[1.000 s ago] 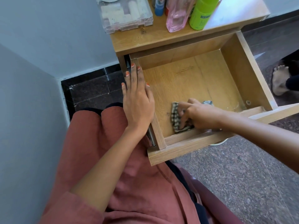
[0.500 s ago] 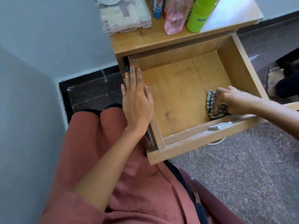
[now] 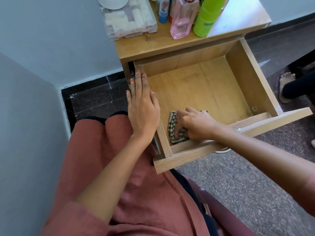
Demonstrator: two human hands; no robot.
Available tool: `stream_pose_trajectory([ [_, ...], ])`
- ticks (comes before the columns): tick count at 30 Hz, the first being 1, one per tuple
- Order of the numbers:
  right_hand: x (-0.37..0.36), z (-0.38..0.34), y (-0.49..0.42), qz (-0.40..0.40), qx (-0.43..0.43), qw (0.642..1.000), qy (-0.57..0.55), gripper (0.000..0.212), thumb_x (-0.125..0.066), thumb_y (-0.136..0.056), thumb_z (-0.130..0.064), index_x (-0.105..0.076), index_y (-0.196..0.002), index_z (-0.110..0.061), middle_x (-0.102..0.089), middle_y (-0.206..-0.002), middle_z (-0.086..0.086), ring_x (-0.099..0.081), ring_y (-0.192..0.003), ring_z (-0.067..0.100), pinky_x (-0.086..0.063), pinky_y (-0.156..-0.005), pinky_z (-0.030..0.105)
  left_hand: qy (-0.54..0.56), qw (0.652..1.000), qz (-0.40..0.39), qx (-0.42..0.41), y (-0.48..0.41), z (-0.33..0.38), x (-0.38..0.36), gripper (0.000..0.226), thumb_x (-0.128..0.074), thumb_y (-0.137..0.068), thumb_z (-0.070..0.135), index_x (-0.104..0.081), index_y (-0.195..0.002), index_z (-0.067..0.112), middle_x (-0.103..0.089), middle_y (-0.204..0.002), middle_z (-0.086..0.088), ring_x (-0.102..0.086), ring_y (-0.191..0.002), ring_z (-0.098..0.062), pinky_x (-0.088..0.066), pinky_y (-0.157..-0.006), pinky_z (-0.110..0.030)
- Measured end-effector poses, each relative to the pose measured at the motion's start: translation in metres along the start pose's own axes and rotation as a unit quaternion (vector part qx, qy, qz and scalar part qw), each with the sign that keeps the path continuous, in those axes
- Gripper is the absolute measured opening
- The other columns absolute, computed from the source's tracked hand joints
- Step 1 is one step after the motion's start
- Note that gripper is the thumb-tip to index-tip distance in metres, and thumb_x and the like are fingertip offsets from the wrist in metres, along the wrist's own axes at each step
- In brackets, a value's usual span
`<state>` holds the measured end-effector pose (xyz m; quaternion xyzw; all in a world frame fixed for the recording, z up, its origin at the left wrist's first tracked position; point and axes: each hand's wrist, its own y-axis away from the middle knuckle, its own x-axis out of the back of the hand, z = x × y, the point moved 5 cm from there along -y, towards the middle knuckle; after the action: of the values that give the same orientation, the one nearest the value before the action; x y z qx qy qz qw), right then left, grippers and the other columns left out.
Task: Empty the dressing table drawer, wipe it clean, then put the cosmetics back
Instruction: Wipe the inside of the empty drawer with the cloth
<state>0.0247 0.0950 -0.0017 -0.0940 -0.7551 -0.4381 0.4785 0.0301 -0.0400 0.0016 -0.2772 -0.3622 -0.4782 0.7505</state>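
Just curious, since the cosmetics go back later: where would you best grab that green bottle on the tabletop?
Probably round the green bottle at mid-body, coming from the right, where the tabletop is bare; the pink bottle crowds its left. It stands upright and cylindrical, so a sideways wrap suits.

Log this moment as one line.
stage: wiping | right hand: grips checked cloth in drawer, near-left corner | left hand: flat on its left wall

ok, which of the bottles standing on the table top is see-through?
The pink bottle, in the middle of the row. You can see through its clear walls, while the blue bottle to its left and the green bottle to its right are opaque.
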Motion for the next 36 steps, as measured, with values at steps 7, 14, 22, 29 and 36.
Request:
stream_pose_trajectory([
  [7,-0.002,0.030,0.011,-0.020,-0.072,0.996,-0.042,0.034,-0.060,-0.082,-0.018,-0.059,-0.111,-0.036,-0.038,-0.125,0.002,-0.035,-0.116,0.022,-0.038,-0.071,0.031,0.000,1.000,-0.002,-0.001,0.001,0.000,0.000,0.048,-0.027,-0.099,0.018,-0.019,-0.146,0.012,-0.011,-0.156,-0.002,-0.007,-0.144,-0.019,-0.004,-0.117,-0.034],
  [14,0.002,0.098,0.026,0.029,-0.247,0.965,-0.083,0.038,-0.065,-0.081,-0.019,-0.052,-0.116,-0.027,-0.034,-0.125,0.009,-0.035,-0.117,0.032,-0.043,-0.084,0.043,0.001,1.000,-0.002,-0.002,0.000,0.000,0.000,0.048,-0.027,-0.099,0.018,-0.019,-0.146,0.012,-0.011,-0.156,-0.003,-0.007,-0.144,-0.020,-0.004,-0.117,-0.034],
  [22,-0.001,0.135,0.039,0.055,-0.418,0.906,-0.039,0.039,-0.034,-0.099,-0.026,-0.026,-0.137,-0.024,-0.035,-0.128,0.022,-0.051,-0.108,0.045,-0.040,-0.086,0.043,0.002,1.000,0.000,-0.002,0.000,0.000,0.000,0.048,-0.027,-0.099,0.018,-0.019,-0.146,0.012,-0.012,-0.156,-0.003,-0.008,-0.144,-0.020,-0.004,-0.116,-0.034],
  [29,-0.006,0.130,0.031,-0.010,-0.464,0.883,0.072,0.035,-0.028,-0.092,-0.008,-0.029,-0.126,-0.016,-0.058,-0.119,0.015,-0.046,-0.117,0.033,-0.030,-0.088,0.032,-0.003,1.000,-0.002,-0.003,0.000,0.000,0.000,0.048,-0.027,-0.099,0.018,-0.019,-0.146,0.012,-0.011,-0.156,-0.003,-0.008,-0.144,-0.020,-0.004,-0.116,-0.033],
  [36,0.006,0.136,0.019,0.087,-0.430,0.899,0.000,0.037,-0.037,-0.090,0.004,-0.032,-0.126,-0.004,-0.045,-0.120,0.031,-0.052,-0.107,0.045,-0.048,-0.082,0.045,0.007,1.000,-0.003,-0.004,0.001,0.001,0.000,0.048,-0.027,-0.099,0.018,-0.019,-0.146,0.012,-0.011,-0.156,-0.003,-0.007,-0.144,-0.019,-0.005,-0.117,-0.035],
])
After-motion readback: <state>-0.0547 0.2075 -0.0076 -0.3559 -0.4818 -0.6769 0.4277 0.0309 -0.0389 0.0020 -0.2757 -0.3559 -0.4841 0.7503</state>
